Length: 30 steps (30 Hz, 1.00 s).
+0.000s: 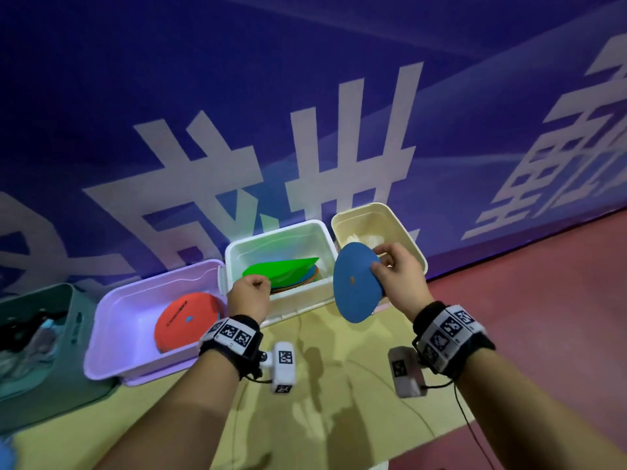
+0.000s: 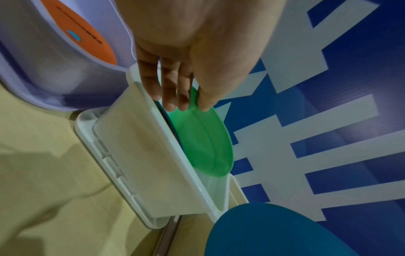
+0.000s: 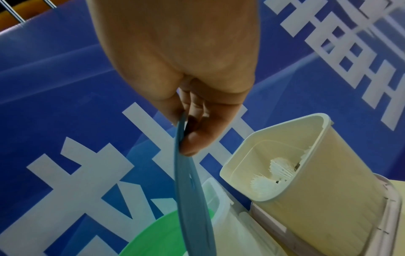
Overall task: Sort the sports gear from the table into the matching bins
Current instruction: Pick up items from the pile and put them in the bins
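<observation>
A green disc [image 1: 281, 268] leans tilted in the white bin [image 1: 271, 239] on a stack of other discs [image 1: 305, 282]. My left hand [image 1: 261, 284] pinches its near edge over the bin's front rim. The left wrist view shows fingers and thumb [image 2: 188, 107] closed on the green disc [image 2: 206, 143] inside the white bin [image 2: 142, 155]. My right hand [image 1: 380, 266] pinches the top edge of a blue disc [image 1: 356, 283], which hangs upright just right of the white bin. From the right wrist, the blue disc [image 3: 190, 190] is seen edge-on between thumb and fingers [image 3: 184, 138].
A cream bin [image 1: 373, 212] at the back right holds white shuttlecocks [image 3: 280, 168]. Left of the white bin, a purple bin [image 1: 112, 317] holds an orange disc [image 1: 186, 317]. A dark green bin [image 1: 51, 300] stands at far left. A blue banner wall runs behind the bins.
</observation>
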Each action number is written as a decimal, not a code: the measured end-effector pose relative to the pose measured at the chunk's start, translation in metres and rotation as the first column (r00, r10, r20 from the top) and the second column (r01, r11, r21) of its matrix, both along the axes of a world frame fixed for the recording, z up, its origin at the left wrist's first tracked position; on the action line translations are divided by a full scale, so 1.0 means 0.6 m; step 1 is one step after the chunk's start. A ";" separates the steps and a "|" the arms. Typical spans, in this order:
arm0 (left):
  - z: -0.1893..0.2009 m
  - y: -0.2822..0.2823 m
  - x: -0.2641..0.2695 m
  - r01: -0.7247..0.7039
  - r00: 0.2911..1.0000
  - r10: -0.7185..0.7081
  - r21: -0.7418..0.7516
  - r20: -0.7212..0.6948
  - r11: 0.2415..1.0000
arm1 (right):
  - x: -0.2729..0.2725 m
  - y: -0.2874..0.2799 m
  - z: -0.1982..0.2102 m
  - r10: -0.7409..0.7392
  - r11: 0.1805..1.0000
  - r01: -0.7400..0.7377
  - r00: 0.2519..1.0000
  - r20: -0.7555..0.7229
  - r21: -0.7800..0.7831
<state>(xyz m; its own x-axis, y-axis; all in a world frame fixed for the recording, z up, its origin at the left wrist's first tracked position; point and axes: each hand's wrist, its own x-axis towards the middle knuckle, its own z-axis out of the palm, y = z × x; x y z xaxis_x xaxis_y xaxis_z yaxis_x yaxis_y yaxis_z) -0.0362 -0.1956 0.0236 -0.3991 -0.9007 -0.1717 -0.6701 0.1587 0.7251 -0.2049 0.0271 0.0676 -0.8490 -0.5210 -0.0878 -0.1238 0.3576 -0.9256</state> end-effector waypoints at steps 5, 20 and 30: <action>-0.003 0.022 -0.024 -0.042 0.997 0.039 0.038 0.066 0.998 | -0.041 0.006 -0.017 0.050 0.999 -0.050 0.999 0.021 -0.002; -0.026 0.014 -0.039 0.056 0.998 -0.063 0.254 0.022 0.965 | -0.053 -0.024 -0.006 0.099 0.993 -0.097 0.995 0.032 -0.063; 0.024 -0.056 0.076 0.057 0.996 -0.043 0.168 -0.082 0.984 | 0.044 -0.152 0.050 0.165 0.977 -0.171 0.985 -0.052 -0.130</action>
<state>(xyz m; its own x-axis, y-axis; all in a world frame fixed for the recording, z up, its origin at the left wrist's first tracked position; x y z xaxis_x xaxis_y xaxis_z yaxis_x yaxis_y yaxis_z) 0.0093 -0.2289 0.0380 -0.4610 -0.8397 -0.2871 -0.6051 0.0608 0.7938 -0.1784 -0.0639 0.0975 -0.7499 -0.6611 0.0249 -0.2100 0.2023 -0.9565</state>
